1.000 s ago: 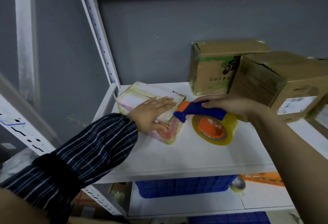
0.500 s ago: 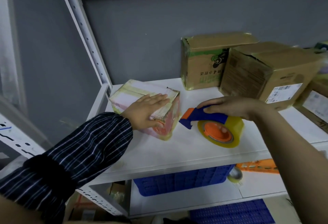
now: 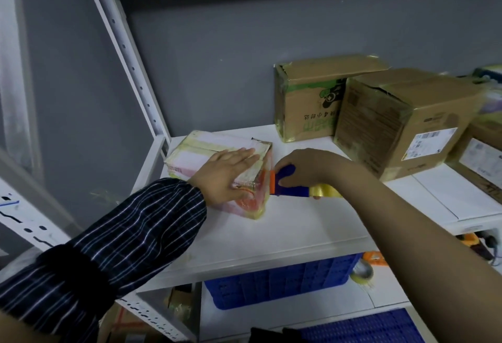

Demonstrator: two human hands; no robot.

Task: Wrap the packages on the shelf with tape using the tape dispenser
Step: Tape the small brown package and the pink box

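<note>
A small pink and white package (image 3: pixel 195 152), partly covered in yellowish tape, sits at the left end of the white shelf (image 3: pixel 285 228). My left hand (image 3: pixel 225 174) lies flat on its top with straight fingers. My right hand (image 3: pixel 307 168) grips the blue handle of the tape dispenser (image 3: pixel 285 187). The dispenser's orange front edge touches the package's right side. A sliver of the yellow tape roll (image 3: pixel 323 190) shows under my right wrist; the rest is hidden.
Two brown cardboard boxes stand at the back right, a green-printed box (image 3: pixel 307 103) and a larger labelled box (image 3: pixel 407 125), with another box (image 3: pixel 480 160) at the far right. A blue crate (image 3: pixel 274 283) and a tape roll (image 3: pixel 362 270) sit on the shelf below. A white upright post (image 3: pixel 127 52) stands at left.
My right hand has brought the dispenser leftward from the open shelf up against the package's right side and turned it so the roll is mostly hidden. My left hand stays flat on the package.
</note>
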